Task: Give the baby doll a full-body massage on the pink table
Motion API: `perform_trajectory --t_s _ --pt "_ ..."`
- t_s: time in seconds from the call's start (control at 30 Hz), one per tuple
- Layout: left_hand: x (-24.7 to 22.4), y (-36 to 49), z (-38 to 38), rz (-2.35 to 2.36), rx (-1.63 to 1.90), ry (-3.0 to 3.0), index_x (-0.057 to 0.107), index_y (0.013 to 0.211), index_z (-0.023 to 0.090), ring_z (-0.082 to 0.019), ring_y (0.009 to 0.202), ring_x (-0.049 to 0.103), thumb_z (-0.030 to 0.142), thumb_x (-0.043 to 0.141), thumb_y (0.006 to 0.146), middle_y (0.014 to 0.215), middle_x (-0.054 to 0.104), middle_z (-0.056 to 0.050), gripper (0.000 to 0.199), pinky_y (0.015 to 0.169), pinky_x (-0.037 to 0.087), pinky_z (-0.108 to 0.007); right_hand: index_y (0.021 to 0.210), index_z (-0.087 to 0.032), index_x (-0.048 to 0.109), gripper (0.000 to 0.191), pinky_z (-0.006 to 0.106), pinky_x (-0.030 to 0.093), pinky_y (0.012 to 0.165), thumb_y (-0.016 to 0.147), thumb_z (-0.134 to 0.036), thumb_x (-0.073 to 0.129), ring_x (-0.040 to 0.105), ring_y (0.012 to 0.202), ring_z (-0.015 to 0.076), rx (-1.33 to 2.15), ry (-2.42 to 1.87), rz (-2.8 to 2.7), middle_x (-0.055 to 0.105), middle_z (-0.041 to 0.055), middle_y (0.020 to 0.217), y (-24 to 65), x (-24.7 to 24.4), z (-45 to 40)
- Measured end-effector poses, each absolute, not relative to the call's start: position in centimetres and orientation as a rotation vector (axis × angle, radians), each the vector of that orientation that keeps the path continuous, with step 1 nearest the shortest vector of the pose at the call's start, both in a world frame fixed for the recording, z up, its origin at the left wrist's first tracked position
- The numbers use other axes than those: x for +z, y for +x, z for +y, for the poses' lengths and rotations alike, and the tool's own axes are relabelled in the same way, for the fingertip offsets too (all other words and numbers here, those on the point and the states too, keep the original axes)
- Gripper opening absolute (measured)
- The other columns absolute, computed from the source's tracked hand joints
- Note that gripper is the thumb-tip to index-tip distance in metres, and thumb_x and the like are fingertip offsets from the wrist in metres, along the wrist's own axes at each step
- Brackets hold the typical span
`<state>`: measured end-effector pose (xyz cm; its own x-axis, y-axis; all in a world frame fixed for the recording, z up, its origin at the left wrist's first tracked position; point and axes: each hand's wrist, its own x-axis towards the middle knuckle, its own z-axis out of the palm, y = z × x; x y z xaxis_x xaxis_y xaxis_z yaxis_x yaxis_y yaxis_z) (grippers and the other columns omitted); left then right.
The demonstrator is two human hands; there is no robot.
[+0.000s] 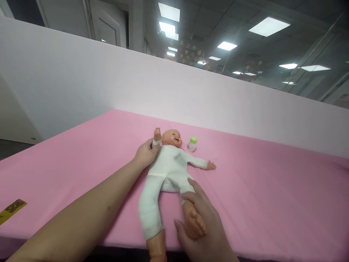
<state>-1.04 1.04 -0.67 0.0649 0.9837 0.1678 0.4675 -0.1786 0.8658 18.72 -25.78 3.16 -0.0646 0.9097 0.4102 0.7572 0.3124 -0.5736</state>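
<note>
A baby doll in white clothing lies on its back on a pink-covered surface, its head at the far end and its feet towards me. My left hand is closed around the doll's upper arm on the left, and that arm points up. Around the doll's lower leg and bare foot on the right curls my right hand, fingers on the outer side and thumb on the inner side. The doll's other leg hangs over the near edge. Just right of its head is a small baby bottle with a green cap.
A white wall borders the back of the pink surface, with a large glass pane above it reflecting ceiling lights. A yellow label with a printed code lies at the left. A white door stands beyond the wall.
</note>
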Motion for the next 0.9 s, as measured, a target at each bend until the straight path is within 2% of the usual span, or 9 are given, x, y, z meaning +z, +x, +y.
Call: perform_trajectory --t_s 0.07,0.17,0.3,0.43,0.53,0.67,0.73,0.8,0.9 --pt "-1.2 -0.9 1.7 1.451 1.120 1.450 0.065 0.114 0.014 -0.009 0.074 0.056 0.059 0.054 0.093 0.094 0.067 -0.007 0.051 0.068 0.039 -0.017 0.124 -0.026 0.062 0.051 0.040 0.060 0.103 0.074 -0.023 0.069 0.060 0.138 0.0319 0.259 -1.471 -1.851 0.049 0.0113 0.159 18.9 2.1 -26.9" --pt "-1.6 -0.6 2.3 1.389 1.181 1.176 0.060 0.122 0.013 -0.009 0.072 0.056 0.058 0.053 0.095 0.091 0.065 -0.007 0.052 0.071 0.044 -0.018 0.122 -0.027 0.064 0.053 0.037 0.064 0.094 0.070 -0.024 0.071 0.067 0.129 0.0326 0.281 -1.493 -1.847 0.054 0.0106 0.154 19.2 0.2 -27.8" --pt "-1.7 -0.4 2.5 1.370 1.204 1.123 0.057 0.125 0.013 -0.009 0.078 0.059 0.059 0.052 0.096 0.091 0.064 -0.008 0.055 0.076 0.047 -0.018 0.122 -0.028 0.068 0.049 0.033 0.067 0.079 0.073 -0.020 0.069 0.076 0.110 0.0303 0.294 -1.548 -1.894 0.059 0.0104 0.149 19.4 -1.9 -28.1" --pt "-1.9 -0.5 2.6 1.361 1.203 1.100 0.058 0.126 0.015 -0.009 0.077 0.059 0.058 0.053 0.095 0.098 0.067 -0.008 0.054 0.074 0.048 -0.018 0.122 -0.028 0.069 0.052 0.035 0.067 0.077 0.071 -0.021 0.070 0.079 0.093 0.0278 0.400 -1.587 -1.979 0.060 0.0105 0.149 19.1 -2.7 -27.7" --pt "-1.9 -0.7 2.4 1.354 1.178 1.114 0.062 0.125 0.017 -0.009 0.071 0.058 0.061 0.052 0.093 0.097 0.067 -0.007 0.056 0.069 0.046 -0.019 0.122 -0.026 0.068 0.056 0.039 0.066 0.083 0.065 -0.022 0.071 0.078 0.097 0.0297 0.409 -1.589 -1.927 0.060 0.0123 0.146 18.8 -2.8 -27.4" --pt "-1.4 -0.9 1.5 1.449 1.126 1.378 0.070 0.118 0.017 -0.009 0.068 0.054 0.069 0.052 0.091 0.089 0.066 -0.006 0.061 0.064 0.040 -0.018 0.122 -0.025 0.066 0.058 0.038 0.065 0.090 0.065 -0.020 0.070 0.074 0.111 0.0311 0.377 -1.519 -1.875 0.061 0.0130 0.144 18.9 -2.0 -27.4" --pt "-1.0 -0.8 0.8 1.462 1.110 1.652 0.072 0.120 0.019 -0.010 0.077 0.057 0.064 0.053 0.093 0.095 0.067 -0.006 0.055 0.070 0.042 -0.018 0.124 -0.024 0.064 0.058 0.038 0.064 0.095 0.067 -0.021 0.071 0.070 0.121 0.0322 0.326 -1.452 -1.868 0.059 0.0139 0.146 19.1 -1.0 -27.3" --pt "-0.6 -0.4 0.2 1.422 1.081 1.962 0.068 0.135 0.026 -0.012 0.098 0.061 0.050 0.052 0.095 0.115 0.067 -0.005 0.049 0.086 0.047 -0.020 0.125 -0.024 0.062 0.056 0.039 0.062 0.100 0.070 -0.022 0.073 0.067 0.128 0.0328 0.277 -1.385 -1.883 0.058 0.0146 0.147 19.3 0.2 -26.9" --pt "0.0 0.4 -0.6 1.466 0.927 2.310 0.051 0.156 0.036 -0.019 0.129 0.053 0.034 0.048 0.095 0.142 0.055 -0.005 0.061 0.109 0.045 -0.031 0.126 -0.023 0.061 0.056 0.041 0.059 0.106 0.072 -0.021 0.074 0.064 0.132 0.0327 0.221 -1.327 -1.907 0.058 0.0147 0.147 19.1 2.1 -26.2"
